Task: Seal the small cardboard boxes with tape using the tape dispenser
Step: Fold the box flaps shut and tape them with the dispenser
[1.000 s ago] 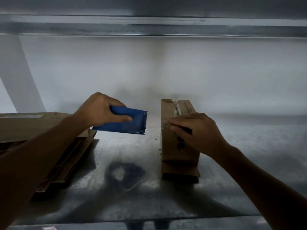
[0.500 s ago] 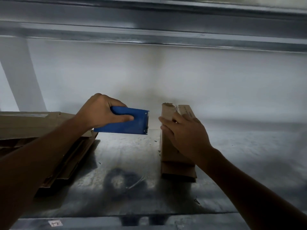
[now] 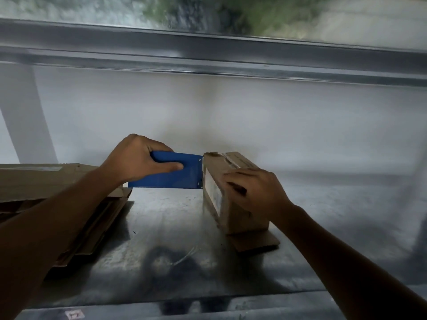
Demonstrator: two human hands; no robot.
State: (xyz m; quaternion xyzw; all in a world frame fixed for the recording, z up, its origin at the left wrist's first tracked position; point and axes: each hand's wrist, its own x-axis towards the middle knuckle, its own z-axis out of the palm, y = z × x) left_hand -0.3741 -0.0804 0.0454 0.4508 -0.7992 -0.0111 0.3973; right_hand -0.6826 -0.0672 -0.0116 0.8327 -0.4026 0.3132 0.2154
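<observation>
A small brown cardboard box [image 3: 240, 218] stands on the metal shelf [image 3: 166, 218], turned at an angle, with one flap spread flat under its near end. My right hand [image 3: 256, 192] rests on top of the box, fingers bent over its upper left edge. My left hand [image 3: 138, 160] grips a blue tape dispenser [image 3: 182, 176] by its left part. The dispenser's toothed right end touches the upper left side of the box, beside a pale strip on that side.
Flattened cardboard pieces [image 3: 57, 192] are stacked at the left, under my left forearm. A thin clear strip [image 3: 184, 257] lies on the shelf in front. A metal beam [image 3: 208, 54] runs overhead, with a white wall behind.
My left hand has moved the dispenser right until its toothed end meets the box. The box has turned, and my right hand has shifted over its top. The view has tilted up.
</observation>
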